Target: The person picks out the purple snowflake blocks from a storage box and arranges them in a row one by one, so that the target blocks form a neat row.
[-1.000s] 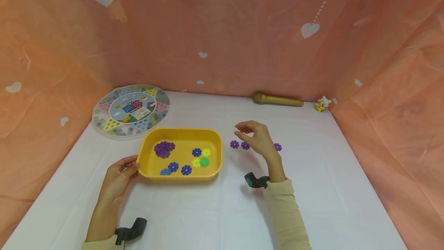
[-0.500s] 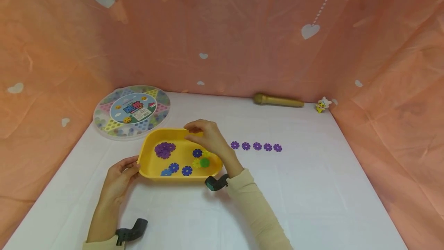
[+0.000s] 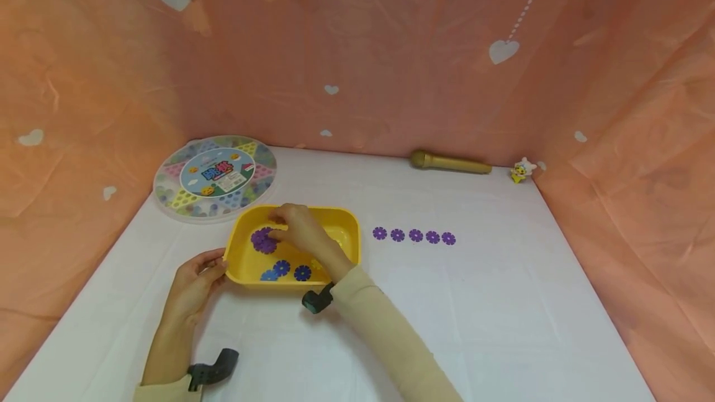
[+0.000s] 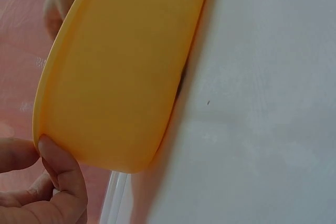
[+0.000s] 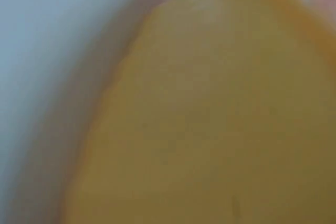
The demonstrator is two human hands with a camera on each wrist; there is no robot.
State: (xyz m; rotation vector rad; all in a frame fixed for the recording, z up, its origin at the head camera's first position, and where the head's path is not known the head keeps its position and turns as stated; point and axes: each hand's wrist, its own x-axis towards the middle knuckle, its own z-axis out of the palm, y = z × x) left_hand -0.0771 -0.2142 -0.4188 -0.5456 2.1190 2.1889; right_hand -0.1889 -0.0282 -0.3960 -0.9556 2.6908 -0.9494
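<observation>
1. Peach cloth [image 3: 357,48] patterned with white hearts hangs behind a white bench [image 3: 503,309] in the head view; the left hand [image 3: 192,284] pinches the left rim of a yellow tray [image 3: 279,286], while the right hand [image 3: 300,228] is inside it, thumb and fingers parted at a pile of purple discs [image 3: 261,241], contact unclear; five more purple discs [image 3: 416,236] lie in a row to the tray's right
2. Left wrist view: thumb and finger grip the tray's edge
3. Right wrist view: blurred yellow tray wall, fingers out of sight

Piled discs [image 3: 261,242] in tray [image 3: 262,286]; row of 5 discs [image 3: 416,236] at right; game board [image 3: 216,172] behind left; microphone [image 3: 452,162] behind row; figurine [image 3: 521,170] right of microphone.
</observation>
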